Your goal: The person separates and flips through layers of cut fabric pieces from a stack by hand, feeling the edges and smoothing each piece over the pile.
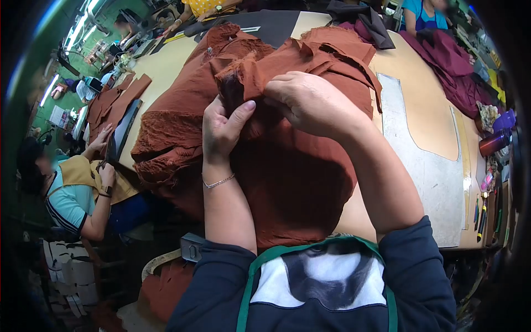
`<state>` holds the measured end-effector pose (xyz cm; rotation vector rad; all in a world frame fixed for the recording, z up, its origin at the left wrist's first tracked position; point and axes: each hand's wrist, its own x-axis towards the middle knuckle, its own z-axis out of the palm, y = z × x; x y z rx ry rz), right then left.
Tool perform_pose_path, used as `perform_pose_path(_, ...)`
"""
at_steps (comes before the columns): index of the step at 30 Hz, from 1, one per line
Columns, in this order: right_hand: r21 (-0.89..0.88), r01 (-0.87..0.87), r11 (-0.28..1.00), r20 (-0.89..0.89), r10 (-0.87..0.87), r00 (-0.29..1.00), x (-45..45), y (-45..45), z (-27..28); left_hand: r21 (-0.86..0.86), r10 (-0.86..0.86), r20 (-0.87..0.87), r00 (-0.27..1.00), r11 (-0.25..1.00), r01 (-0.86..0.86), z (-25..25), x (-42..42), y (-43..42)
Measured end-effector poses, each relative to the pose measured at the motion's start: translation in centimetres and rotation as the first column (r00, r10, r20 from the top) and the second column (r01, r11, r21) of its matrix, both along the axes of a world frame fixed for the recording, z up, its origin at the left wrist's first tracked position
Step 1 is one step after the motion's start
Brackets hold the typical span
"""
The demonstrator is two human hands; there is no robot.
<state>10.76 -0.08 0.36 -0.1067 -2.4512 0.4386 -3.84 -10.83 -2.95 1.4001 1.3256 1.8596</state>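
Note:
A large heap of rust-brown fabric [180, 124] with frayed edges is piled before me and hangs over the table's front edge. My left hand [224, 127], a thin bracelet at its wrist, grips a gathered fold of this fabric, thumb on the near side and fingers partly hidden behind the cloth. Close by on the right, my right hand [312, 102] is closed, pinching the edge of the same fold. Its fingertips are partly hidden by the fabric. A dark, shaded patch of cloth shows between the two hands.
On the right lies a pale grey flat pattern piece [437, 188] on the tan table [426, 122]. Maroon fabric [448, 72] and a dark red cylinder [494, 144] are beyond. A co-worker [77, 188] on the left handles rust-brown pieces [113, 102]. Other people work at the far side.

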Motion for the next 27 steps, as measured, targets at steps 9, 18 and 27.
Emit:
perform_pose_path(9, 0.255, 0.205, 0.945, -0.031, -0.204, 0.979, 0.5, 3.4, 1.0, 0.228, -0.023, 0.293, 0.956, 0.972, -0.046, -1.3, -1.5, -0.9)
perform_pose_path(18, 0.020, 0.602, 0.798, 0.096, -0.601, 0.794, 0.6, 7.6, -4.1, 0.803, -0.705, 0.408, 0.581, 0.580, 0.139, -3.2, -4.4, -1.2)
perform_pose_path(27, -0.460, -0.013, 0.888, -0.002, 0.014, 1.000, -1.5, -1.6, -0.4, 0.260, -0.084, 0.234, 0.969, 0.965, 0.021, -0.7, 0.0, -0.8)
